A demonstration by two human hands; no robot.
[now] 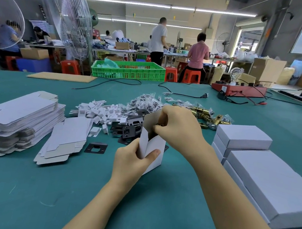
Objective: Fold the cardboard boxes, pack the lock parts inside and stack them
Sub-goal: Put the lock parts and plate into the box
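1. Two forearms fill the lower middle of the frame, reaching up to a small white box (152, 147) held upright at the centre, above the green bench (30, 186).
2. The box is gripped low down by the left hand (133, 160), with the thumb pressed across its front wall and the fingers wrapped behind.
3. The right hand (178, 127) is curled over the open mouth of the box, its fingertips pinched on a small lock part that is mostly hidden; what kind of part it is cannot be told.
4. The step in hand is judged to be the loading of parts into the folded box.
5. The box is best kept upright and steady, so that the part is lowered straight in rather than caught on the raised top flap (151, 118).
6. The side walls should not be squeezed inward, or the opening will be narrowed.
7. More stock lies just behind the box: black plates (127, 128), white inserts (95, 111), bagged screws (146, 101) and brass latches (205, 115).
8. One black plate (95, 147) lies alone, left of the box.
9. Flat unfolded blanks (18, 117) are piled at centre left.
10. Closed boxes (244, 139) are stacked at lower right, where the finished box is presumably to be added.
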